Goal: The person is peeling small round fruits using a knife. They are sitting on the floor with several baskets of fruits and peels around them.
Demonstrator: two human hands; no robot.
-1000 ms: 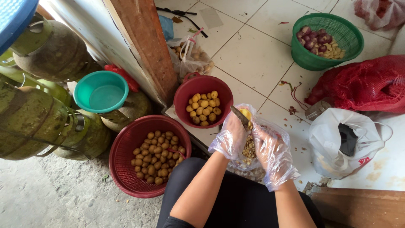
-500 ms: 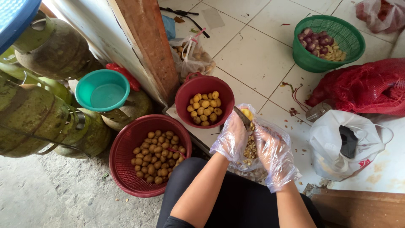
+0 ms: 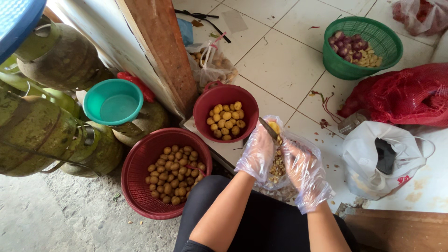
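Tiled floor (image 3: 280, 60) seen from above. Small yellow potato (image 3: 275, 127) gripped in gloved right hand (image 3: 303, 170), above peel pile (image 3: 278, 169). Knife (image 3: 269, 129) gripped in gloved left hand (image 3: 259, 151). Compared with moment ago, hands almost unchanged; peeling judged still under way. Dark red bowl (image 3: 207, 100) of peeled ones just beside.

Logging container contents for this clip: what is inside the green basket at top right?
The green basket holds purple bulbs toward the back and pale yellow pieces beside them. Whatever lies beneath that pile is covered.
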